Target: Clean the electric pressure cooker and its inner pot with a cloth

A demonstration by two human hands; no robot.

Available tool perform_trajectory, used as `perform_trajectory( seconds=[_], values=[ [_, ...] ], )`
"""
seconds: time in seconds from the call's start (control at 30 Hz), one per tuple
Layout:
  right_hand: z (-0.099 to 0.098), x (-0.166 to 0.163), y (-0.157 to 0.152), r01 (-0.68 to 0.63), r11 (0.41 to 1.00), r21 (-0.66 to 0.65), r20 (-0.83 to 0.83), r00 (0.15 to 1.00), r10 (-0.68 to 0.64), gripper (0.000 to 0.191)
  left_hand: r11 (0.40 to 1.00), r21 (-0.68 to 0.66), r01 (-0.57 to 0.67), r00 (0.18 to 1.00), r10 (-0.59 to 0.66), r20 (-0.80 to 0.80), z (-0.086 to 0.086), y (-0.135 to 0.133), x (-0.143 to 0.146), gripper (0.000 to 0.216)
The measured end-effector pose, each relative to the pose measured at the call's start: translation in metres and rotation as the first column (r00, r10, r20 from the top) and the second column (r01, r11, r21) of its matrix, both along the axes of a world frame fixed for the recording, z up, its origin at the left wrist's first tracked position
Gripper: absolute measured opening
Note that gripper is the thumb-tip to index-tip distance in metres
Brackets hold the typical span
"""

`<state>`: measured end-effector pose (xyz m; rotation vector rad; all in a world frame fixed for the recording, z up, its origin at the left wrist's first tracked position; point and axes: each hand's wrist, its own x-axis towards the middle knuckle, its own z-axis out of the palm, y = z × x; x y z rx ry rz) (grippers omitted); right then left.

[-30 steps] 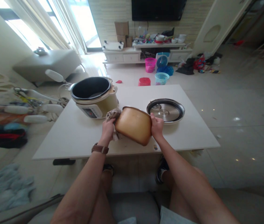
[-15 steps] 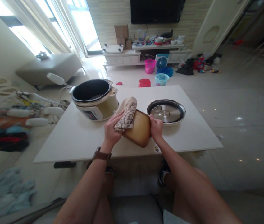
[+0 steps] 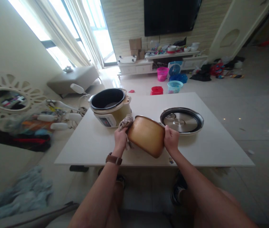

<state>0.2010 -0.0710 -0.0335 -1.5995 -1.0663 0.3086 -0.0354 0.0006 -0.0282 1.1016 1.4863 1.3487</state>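
Note:
A gold-brown inner pot (image 3: 147, 136) is held tilted above the front of the table, its outer side toward me. My right hand (image 3: 171, 138) is closed on its right edge. At the pot's left edge, my left hand (image 3: 121, 138) is closed on a patterned cloth (image 3: 126, 122) that is bunched against the pot. Behind and to the left stands the rice cooker body (image 3: 112, 110), open at the top with a dark inside. The round metal lid (image 3: 181, 122) lies on the table beyond my right hand, inner face up.
The white table (image 3: 82, 152) bears these things. Over its left edge reach white-padded rack arms (image 3: 60, 126). On the floor beyond are a red stool (image 3: 156, 90), a light-blue basket (image 3: 175, 86) and a pink basket (image 3: 162, 73).
The cloth has slid from the pot's outer side to its left edge with my left hand, uncovering more of the pot. The whole view has shifted, so the scene sits further right.

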Motion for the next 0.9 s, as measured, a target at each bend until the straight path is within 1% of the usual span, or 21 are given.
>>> perform_trajectory(
  seconds=[0.1, 0.17, 0.2, 0.23, 0.3, 0.33, 0.37, 0.4, 0.43, 0.5, 0.57, 0.63, 0.7, 0.77, 0.8, 0.83, 0.9],
  values=[
    [0.015, -0.001, -0.003, 0.000, 1.000, -0.006, 0.012, 1.000, 0.000, 0.058, 0.990, 0.125, 0.070, 0.994, -0.058, -0.094, 0.011, -0.013, 0.009, 0.026],
    [0.021, -0.003, -0.005, -0.001, 0.999, -0.045, -0.013, 1.000, 0.000, 0.061, 0.954, 0.247, 0.170, 0.974, -0.124, -0.189, 0.018, -0.022, 0.012, 0.029],
    [0.023, -0.003, -0.005, 0.003, 0.998, -0.060, -0.022, 1.000, -0.004, 0.063, 0.917, 0.307, 0.256, 0.950, -0.180, -0.256, 0.022, -0.027, 0.012, 0.032],
    [0.024, -0.004, -0.005, 0.004, 0.998, -0.069, -0.027, 1.000, -0.006, 0.065, 0.865, 0.354, 0.356, 0.913, -0.240, -0.330, 0.026, -0.031, 0.011, 0.035],
    [0.024, -0.004, -0.003, -0.004, 0.998, -0.070, -0.039, 0.999, 0.001, 0.069, 0.757, 0.396, 0.519, 0.827, -0.327, -0.458, 0.032, -0.038, 0.009, 0.040],
    [0.023, -0.004, -0.002, -0.011, 0.998, -0.067, -0.048, 0.999, 0.007, 0.069, 0.728, 0.399, 0.557, 0.801, -0.345, -0.490, 0.034, -0.039, 0.008, 0.041],
    [0.022, -0.003, 0.000, -0.016, 0.998, -0.065, -0.056, 0.998, 0.013, 0.070, 0.722, 0.401, 0.564, 0.797, -0.349, -0.493, 0.036, -0.040, 0.008, 0.043],
    [0.021, -0.003, 0.001, -0.018, 0.998, -0.062, -0.063, 0.998, 0.014, 0.069, 0.735, 0.402, 0.546, 0.811, -0.345, -0.472, 0.037, -0.039, 0.008, 0.044],
    [0.020, -0.002, 0.002, -0.016, 0.998, -0.059, -0.069, 0.998, 0.012, 0.069, 0.759, 0.398, 0.515, 0.835, -0.338, -0.434, 0.036, -0.036, 0.008, 0.045],
    [0.017, 0.000, 0.003, -0.013, 0.999, -0.049, -0.084, 0.996, 0.009, 0.067, 0.832, 0.354, 0.428, 0.888, -0.314, -0.336, 0.031, -0.028, 0.008, 0.043],
    [0.013, 0.002, 0.003, -0.023, 0.999, -0.035, -0.105, 0.994, 0.019, 0.066, 0.912, 0.266, 0.313, 0.938, -0.253, -0.235, 0.021, -0.016, 0.008, 0.036],
    [0.009, 0.005, 0.003, -0.042, 0.999, -0.021, -0.125, 0.991, 0.039, 0.066, 0.974, 0.132, 0.186, 0.977, -0.169, -0.128, 0.006, -0.004, 0.006, 0.029],
    [0.006, 0.008, 0.002, -0.060, 0.998, -0.011, -0.135, 0.989, 0.058, 0.066, 0.995, -0.040, 0.088, 0.996, -0.088, -0.010, -0.010, 0.006, 0.005, 0.026],
    [0.004, 0.010, 0.003, -0.069, 0.998, -0.006, -0.136, 0.988, 0.067, 0.066, 0.984, -0.176, 0.042, 0.996, -0.027, 0.088, -0.021, 0.011, 0.005, 0.025],
    [0.003, 0.011, 0.003, -0.069, 0.998, -0.006, -0.135, 0.988, 0.068, 0.065, 0.979, -0.203, 0.033, 0.993, -0.010, 0.114, -0.023, 0.012, 0.005, 0.025],
    [0.003, 0.012, 0.003, -0.068, 0.998, -0.006, -0.134, 0.989, 0.066, 0.065, 0.981, -0.193, 0.027, 0.992, -0.003, 0.123, -0.024, 0.012, 0.005, 0.026],
    [0.002, 0.013, 0.005, -0.054, 0.998, -0.013, -0.128, 0.990, 0.052, 0.064, 0.996, -0.082, 0.041, 0.995, -0.033, 0.094, -0.017, 0.008, 0.006, 0.029]
  ],
)
